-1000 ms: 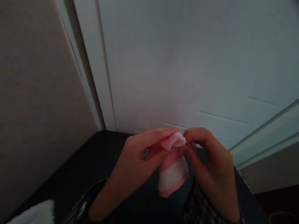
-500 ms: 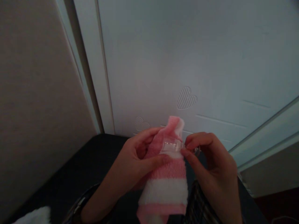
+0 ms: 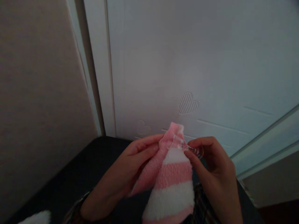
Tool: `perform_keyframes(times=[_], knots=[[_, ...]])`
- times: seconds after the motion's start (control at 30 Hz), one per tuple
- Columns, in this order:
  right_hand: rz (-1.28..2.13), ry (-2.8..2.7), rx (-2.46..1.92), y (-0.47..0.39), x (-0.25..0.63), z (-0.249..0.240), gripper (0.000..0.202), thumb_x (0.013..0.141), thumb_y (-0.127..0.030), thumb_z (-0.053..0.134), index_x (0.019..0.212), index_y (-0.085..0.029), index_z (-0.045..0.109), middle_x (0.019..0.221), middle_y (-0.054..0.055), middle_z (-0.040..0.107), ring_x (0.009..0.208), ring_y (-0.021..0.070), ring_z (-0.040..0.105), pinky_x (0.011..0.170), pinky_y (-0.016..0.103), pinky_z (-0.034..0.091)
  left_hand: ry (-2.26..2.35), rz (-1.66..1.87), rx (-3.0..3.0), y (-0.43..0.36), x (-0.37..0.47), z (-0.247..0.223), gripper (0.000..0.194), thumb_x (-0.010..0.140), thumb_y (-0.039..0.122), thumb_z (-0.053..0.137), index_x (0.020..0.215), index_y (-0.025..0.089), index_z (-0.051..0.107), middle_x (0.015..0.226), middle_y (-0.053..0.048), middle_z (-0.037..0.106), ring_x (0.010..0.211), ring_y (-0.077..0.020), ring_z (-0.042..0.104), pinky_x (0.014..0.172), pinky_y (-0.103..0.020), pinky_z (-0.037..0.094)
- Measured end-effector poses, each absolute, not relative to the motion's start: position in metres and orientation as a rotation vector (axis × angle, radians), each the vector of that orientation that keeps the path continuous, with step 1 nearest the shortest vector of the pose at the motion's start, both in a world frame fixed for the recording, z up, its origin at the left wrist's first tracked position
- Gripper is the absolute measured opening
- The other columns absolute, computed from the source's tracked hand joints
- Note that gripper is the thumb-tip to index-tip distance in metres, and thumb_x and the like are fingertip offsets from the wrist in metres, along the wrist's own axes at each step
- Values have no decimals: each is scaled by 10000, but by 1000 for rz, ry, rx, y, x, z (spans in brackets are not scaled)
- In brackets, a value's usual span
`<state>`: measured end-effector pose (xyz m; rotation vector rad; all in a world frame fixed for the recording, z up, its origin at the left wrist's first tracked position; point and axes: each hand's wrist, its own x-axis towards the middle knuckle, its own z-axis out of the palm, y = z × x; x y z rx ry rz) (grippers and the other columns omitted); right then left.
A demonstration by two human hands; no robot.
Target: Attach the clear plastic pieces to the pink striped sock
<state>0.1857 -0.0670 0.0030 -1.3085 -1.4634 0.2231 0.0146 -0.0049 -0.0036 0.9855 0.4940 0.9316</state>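
Observation:
A fluffy pink-and-white striped cloth (image 3: 178,171) hangs between my hands, gathered narrow at its top and wider below; its exact kind is unclear. My left hand (image 3: 137,158) pinches its pink left edge between thumb and fingers. A small clear plastic piece (image 3: 179,143) lies across the upper part of the cloth. My right hand (image 3: 212,168) is closed at the right end of that plastic, thumb and forefinger pinching it. A looped clear part sticks out between those fingers. The other fingers of my right hand curl behind and are partly hidden.
A dark surface (image 3: 93,168) lies below my hands. Behind it stands a white panel (image 3: 151,77) with embossed hearts. A beige wall (image 3: 39,93) is on the left. Something white and fluffy (image 3: 38,217) shows at the bottom left edge.
My left thumb has slid left off the clear plastic onto the pink edge. The plastic has tilted, and a pink flap now spreads left. The view has shifted slightly.

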Motion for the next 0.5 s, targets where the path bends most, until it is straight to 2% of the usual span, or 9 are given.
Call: perform_keyframes(times=[0.23, 0.4, 0.5], knots=[[328, -1529, -1257, -72, 189, 2, 104, 836, -180, 628, 894, -249, 575, 859, -27, 599, 779, 122, 560, 637, 241, 439, 428, 935, 1201, -2, 13, -4, 455, 664, -86, 607, 1004, 203, 689, 959, -26, 744, 828, -140, 694, 707, -176, 518], [415, -1556, -1268, -73, 191, 2, 76, 851, -181, 607, 864, -239, 560, 827, -22, 590, 751, 127, 557, 636, 254, 438, 516, 995, 1383, -7, 12, -2, 402, 695, 4, 648, 1033, 222, 658, 952, -13, 735, 862, -154, 682, 682, -184, 527], [400, -1560, -1297, -69, 191, 2, 77, 850, -188, 607, 852, -237, 547, 835, -19, 590, 778, 137, 569, 656, 269, 435, 611, 1013, 1519, -9, 15, -2, 484, 691, -6, 620, 1117, 223, 603, 976, -28, 725, 804, -159, 686, 638, -204, 538]])
